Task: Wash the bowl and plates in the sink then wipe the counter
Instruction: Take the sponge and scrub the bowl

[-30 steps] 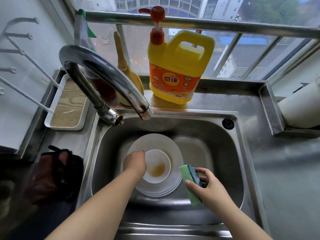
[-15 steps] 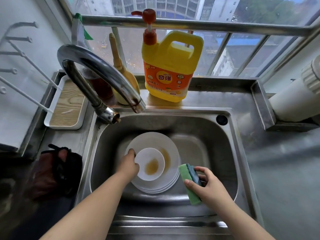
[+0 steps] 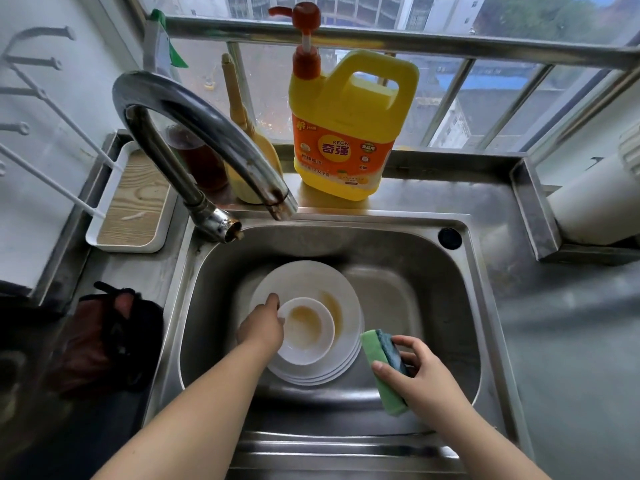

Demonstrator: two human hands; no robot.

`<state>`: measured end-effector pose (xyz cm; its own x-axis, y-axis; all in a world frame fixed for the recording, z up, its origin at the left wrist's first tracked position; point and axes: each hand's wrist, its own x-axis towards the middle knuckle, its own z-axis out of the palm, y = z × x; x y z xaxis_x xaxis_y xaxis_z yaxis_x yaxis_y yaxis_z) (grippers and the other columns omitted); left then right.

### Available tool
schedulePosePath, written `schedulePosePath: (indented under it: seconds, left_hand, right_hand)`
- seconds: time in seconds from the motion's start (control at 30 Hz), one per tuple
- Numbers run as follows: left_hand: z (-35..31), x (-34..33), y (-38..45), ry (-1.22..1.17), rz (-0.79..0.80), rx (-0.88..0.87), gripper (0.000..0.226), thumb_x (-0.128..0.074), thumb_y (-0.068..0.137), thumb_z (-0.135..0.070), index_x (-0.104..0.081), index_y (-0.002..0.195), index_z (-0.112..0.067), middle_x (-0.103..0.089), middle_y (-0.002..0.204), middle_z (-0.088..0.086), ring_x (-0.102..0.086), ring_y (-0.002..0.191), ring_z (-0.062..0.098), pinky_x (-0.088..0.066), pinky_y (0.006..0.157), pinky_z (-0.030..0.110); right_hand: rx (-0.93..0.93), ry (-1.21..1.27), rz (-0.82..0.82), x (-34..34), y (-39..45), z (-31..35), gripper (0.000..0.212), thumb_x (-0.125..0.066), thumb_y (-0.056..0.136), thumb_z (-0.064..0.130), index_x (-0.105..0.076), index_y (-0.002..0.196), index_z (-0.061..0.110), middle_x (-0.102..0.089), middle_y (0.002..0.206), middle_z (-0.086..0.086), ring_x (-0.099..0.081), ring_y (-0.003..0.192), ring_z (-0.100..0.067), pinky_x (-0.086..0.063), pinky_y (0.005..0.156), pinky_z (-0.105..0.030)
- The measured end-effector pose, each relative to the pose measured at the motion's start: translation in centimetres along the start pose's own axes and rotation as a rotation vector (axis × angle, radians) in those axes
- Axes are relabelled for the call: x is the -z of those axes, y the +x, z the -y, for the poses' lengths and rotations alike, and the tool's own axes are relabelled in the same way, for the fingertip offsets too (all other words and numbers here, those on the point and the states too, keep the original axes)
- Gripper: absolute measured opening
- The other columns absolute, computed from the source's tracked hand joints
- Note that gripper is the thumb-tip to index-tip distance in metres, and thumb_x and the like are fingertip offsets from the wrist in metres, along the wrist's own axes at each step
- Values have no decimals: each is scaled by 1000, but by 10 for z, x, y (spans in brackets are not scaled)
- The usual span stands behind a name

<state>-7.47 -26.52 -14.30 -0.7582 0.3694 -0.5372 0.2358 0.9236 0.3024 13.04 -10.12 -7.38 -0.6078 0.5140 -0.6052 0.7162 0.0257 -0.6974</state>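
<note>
faucet spout (image 3: 207,133) overhanging sink (image 3: 398,258), basin right of plates (image 3: 304,282) open

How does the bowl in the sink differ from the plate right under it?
The bowl is smaller and deeper; the top plate is wider and flatter. The bowl sits on the plate, held at its rim by the left hand. The bowl's brown residue pools centrally; the plate's is a streak. Both are white.

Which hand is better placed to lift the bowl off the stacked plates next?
Left. The left hand already grips the bowl at its rim atop the plates; the right hand is occupied holding the sponge.
</note>
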Motion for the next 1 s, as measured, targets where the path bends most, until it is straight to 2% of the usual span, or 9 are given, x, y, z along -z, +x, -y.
schedulePosePath:
  seconds: [0.07,0.13,0.23,0.37,0.6,0.7,0.8,0.9,1.0]
  left_hand:
    - [-2,-1,-2,26,-23,-36,15,-43,95,-21,-42,109,-16,-56,97,8,-55,83,26,-50,69,38]
    - [-7,2,-4,93,-15,-61,16,-43,93,-16,-42,109,-15,-58,99,10,-54,81,25,-47,66,36]
    - [-15,9,-7,280,45,-116,35,-41,92,-12,-37,126,-15,-60,98,9,-53,77,23,-42,61,33]
    - [-17,13,-7,381,121,-174,49,-41,90,-9,-28,137,-13,-60,108,12,-58,89,27,-44,65,33]
    - [-7,17,-6,188,83,-119,35,-39,89,-9,-42,123,-15,-59,103,11,-58,90,29,-51,72,39]
    - [-5,22,-9,71,55,-101,34,-40,89,-9,-42,122,-16,-58,95,10,-58,83,28,-50,65,37]
    - [-9,31,-17,-151,69,-83,24,-39,90,-10,-41,113,-18,-55,92,9,-62,74,28,-57,59,39]
    - [-27,44,-26,-306,106,-77,23,-39,91,-9,-38,111,-18,-61,93,15,-68,63,29,-54,47,32]
    - [-56,54,-30,-311,100,-103,25,-43,90,-9,-36,113,-13,-62,89,16,-68,63,31,-58,54,39]
  right_hand:
    - [0,-8,5,0,1,1,46,-78,72,40,-49,108,41,-62,104,13,-61,92,-2,-51,76,-20]
    - [-4,-8,10,0,3,2,48,-78,72,41,-49,110,40,-62,105,12,-61,93,-2,-51,74,-18]
    - [-5,2,15,0,5,3,49,-79,72,41,-49,111,40,-62,107,10,-62,93,-4,-50,70,-16]
    - [-1,23,26,-2,5,9,48,-79,73,38,-49,111,39,-61,107,10,-62,91,-4,-51,65,-15]
    - [3,36,20,-1,6,13,50,-79,73,37,-50,113,36,-61,106,10,-63,91,-6,-54,71,-20]
    - [-2,50,16,1,4,11,49,-79,72,38,-50,113,36,-62,105,10,-62,91,-6,-53,70,-19]
    - [-21,93,-9,5,3,9,51,-80,71,39,-52,114,34,-64,104,7,-64,90,-9,-54,68,-22]
    - [-26,160,-54,16,-1,14,51,-80,71,36,-54,115,29,-66,103,4,-66,91,-12,-56,75,-30]
    - [-9,224,-97,34,-8,20,46,-79,73,34,-56,112,29,-66,106,1,-65,95,-13,-57,81,-36]
